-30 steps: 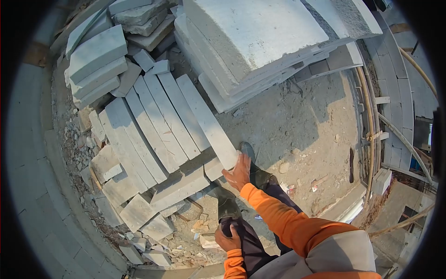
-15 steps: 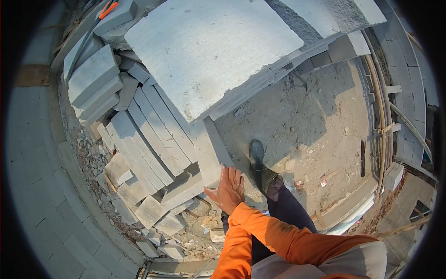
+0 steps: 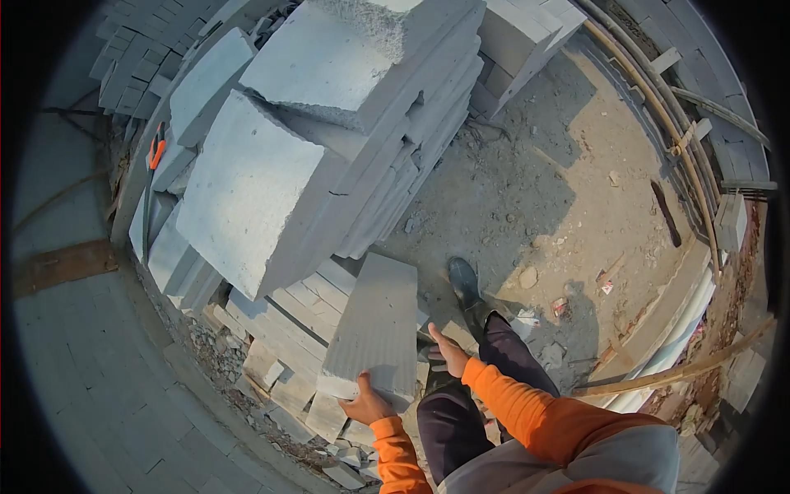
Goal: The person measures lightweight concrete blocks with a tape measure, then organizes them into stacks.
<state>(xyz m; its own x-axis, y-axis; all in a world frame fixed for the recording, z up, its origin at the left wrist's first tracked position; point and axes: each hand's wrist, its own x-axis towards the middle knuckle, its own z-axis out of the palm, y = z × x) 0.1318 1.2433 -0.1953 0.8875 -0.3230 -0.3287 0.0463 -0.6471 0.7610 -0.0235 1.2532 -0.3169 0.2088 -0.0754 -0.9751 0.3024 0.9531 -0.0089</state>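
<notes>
A long, light-grey concrete block (image 3: 374, 325) with fine grooves on its upper face lies slanted at the near end of the block pile. My left hand (image 3: 368, 403) grips its near end, thumb against the edge and the other fingers partly hidden. Just right of the block, apart from it, my right hand (image 3: 449, 352) is open with its fingers stretched out and nothing in it. Beyond stands a tall stack of blocks, topped by a large white block (image 3: 247, 185). Narrower slabs (image 3: 304, 309) lie side by side to the left of the held block.
A handsaw with an orange handle (image 3: 156, 148) rests on blocks at the left. Broken pieces and rubble (image 3: 218, 350) lie along the left side. My boot (image 3: 464, 280) stands on dusty ground. Bamboo poles (image 3: 658, 107) run along the right.
My hands, together at the block's near edge before, are now apart: the left grips a block's end, the right is open beside it. The view has shifted, bringing more of the stack in.
</notes>
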